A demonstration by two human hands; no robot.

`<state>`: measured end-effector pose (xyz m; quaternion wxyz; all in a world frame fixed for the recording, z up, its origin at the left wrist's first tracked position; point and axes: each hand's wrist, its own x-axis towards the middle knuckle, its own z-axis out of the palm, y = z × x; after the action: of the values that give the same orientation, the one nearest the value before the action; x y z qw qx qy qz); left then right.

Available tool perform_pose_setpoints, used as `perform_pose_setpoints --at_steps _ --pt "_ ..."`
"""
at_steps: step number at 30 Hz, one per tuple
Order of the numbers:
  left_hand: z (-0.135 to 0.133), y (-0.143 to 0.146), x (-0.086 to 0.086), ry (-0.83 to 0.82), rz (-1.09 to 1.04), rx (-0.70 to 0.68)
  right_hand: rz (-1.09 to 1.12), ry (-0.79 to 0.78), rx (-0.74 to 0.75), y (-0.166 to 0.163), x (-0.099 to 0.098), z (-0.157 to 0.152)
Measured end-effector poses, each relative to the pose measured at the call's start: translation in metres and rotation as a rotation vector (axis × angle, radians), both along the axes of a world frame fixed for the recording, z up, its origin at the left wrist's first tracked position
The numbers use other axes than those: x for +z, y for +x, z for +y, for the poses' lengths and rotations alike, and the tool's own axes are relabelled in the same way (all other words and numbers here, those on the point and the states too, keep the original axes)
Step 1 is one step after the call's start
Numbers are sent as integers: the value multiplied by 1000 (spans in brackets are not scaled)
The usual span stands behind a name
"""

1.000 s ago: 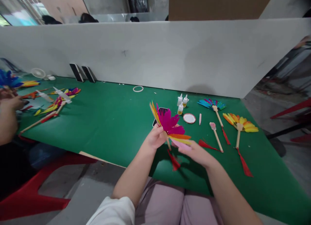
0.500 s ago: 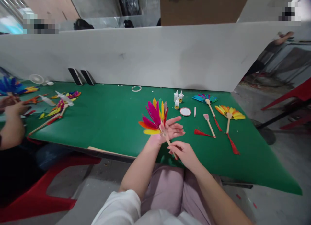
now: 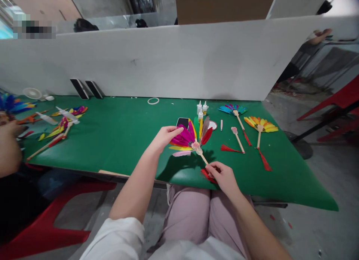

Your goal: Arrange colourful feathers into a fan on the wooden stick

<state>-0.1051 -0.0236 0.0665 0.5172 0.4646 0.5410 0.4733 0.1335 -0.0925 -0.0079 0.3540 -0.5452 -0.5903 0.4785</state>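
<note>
My right hand [image 3: 223,177] is closed around the lower handle of a feather fan [image 3: 196,147], whose magenta, yellow, red, grey and pink feathers spread up and to the left. A red tassel [image 3: 208,175] hangs by that hand. With thumb and fingers, my left hand [image 3: 168,137] pinches the magenta feathers on the fan's left side. Behind the feathers a phone [image 3: 183,122] lies partly hidden on the table. Right of the fan lie a wooden handle with a pink-marked head [image 3: 238,139] and a loose red tassel [image 3: 230,149].
Small glue bottles [image 3: 199,108] and a round white-faced disc [image 3: 213,125] sit behind the fan. A blue fan [image 3: 235,112] and a yellow fan [image 3: 260,128] lie right on the green table [image 3: 126,132]. At left, a co-worker's hand [image 3: 11,129] is near more fans. A white partition [image 3: 168,65] borders the back.
My left hand has gone from open behind the fan to pinching its left feathers. The fan has turned and moved slightly right, with my right hand still on its handle.
</note>
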Motion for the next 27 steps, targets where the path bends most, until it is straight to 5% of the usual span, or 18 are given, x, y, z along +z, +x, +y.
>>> perform_pose_setpoints --at_steps 15,21,27 --pt "11 12 -14 6 23 1 148 -184 -6 -2 0 1" --pt "13 11 -10 40 206 12 -1 -49 -28 -1 -3 1" --pt "20 8 -5 0 240 -130 -86 18 -3 0 -9 0"
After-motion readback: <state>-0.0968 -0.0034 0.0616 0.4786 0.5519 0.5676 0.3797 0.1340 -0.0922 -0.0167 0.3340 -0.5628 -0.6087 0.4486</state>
